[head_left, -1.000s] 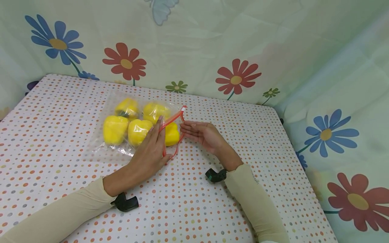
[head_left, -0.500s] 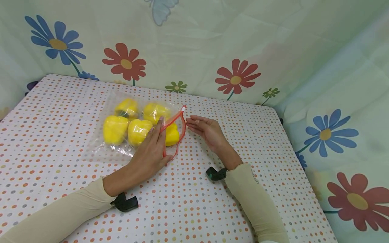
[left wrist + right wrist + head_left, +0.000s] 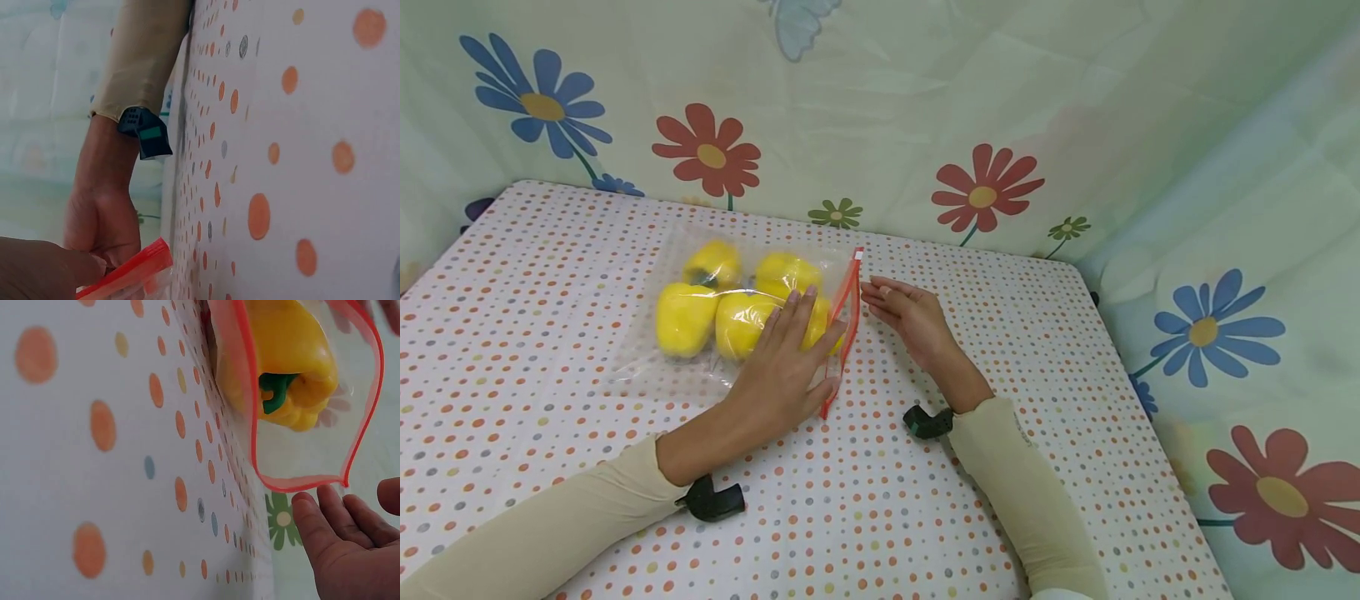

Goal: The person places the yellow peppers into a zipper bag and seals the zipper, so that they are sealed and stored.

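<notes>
A clear zip bag [image 3: 643, 375] lies on the table with several yellow bell peppers [image 3: 685, 321] inside. Its red zip edge [image 3: 852, 321] faces right, and in the head view the two red strips lie close together. My left hand [image 3: 778, 358] rests on the bag with its fingers spread over the peppers beside the mouth. Just right of the zip edge is my right hand [image 3: 913, 321], fingers extended and holding nothing. The right wrist view looks into the bag's mouth at a bell pepper [image 3: 306, 344] with a green stem; the right fingertips are close to the red rim.
A white cloth with coloured dots covers the table [image 3: 865, 517]. Behind it hangs a flowered curtain [image 3: 880, 108], which continues down the right side. A dark wrist camera [image 3: 711, 500] sits at the left cuff, another dark camera [image 3: 927, 422] at the right.
My left hand has shifted onto the bag's upper layer, and the red strips have come together from a wider gap. My right hand has drawn back from the mouth and up a little.
</notes>
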Available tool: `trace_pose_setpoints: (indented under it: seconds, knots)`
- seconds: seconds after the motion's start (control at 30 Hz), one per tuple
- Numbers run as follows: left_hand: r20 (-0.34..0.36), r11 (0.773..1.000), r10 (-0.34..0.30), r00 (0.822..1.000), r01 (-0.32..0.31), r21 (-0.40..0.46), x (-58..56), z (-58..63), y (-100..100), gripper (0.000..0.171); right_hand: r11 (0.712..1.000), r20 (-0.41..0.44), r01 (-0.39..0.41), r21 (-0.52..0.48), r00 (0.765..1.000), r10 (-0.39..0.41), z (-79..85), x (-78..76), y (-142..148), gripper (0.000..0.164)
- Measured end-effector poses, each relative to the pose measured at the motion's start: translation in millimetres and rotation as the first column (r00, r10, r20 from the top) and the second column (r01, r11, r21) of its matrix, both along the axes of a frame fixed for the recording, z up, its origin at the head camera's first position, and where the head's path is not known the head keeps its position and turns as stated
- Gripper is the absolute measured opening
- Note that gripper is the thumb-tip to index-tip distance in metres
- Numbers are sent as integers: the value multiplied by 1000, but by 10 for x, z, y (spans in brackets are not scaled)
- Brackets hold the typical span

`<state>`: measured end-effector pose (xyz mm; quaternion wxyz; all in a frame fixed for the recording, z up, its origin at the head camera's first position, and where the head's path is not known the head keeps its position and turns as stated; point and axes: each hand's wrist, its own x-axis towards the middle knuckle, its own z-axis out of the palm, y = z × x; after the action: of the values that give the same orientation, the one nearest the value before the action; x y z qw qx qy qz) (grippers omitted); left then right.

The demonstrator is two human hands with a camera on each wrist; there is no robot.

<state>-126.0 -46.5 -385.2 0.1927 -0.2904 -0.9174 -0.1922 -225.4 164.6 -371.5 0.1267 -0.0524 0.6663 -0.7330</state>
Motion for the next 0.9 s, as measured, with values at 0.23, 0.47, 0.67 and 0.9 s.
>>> trace_pose_setpoints:
  seconds: [0.23,0.47,0.67,0.9]
  knots:
    - [-39,1000,-5,999,5,-19,-50,65,1,61,999,29,32,-24,999,-32,-1,-68,-14,37]
    - [4,1000,23,1000,-23,13,-231,210,-100,57,999,69,49,-25,997,-47,-28,-117,-20,37]
    - [33,1000,29,999,-29,-1,-502,380,-179,50,1000,84,19,-23,996,-17,-13,-144,-45,42]
    - [315,998,54,948,-58,2,-982,646,-212,48,999,72,32,4,997,-32,0,-209,-128,40]
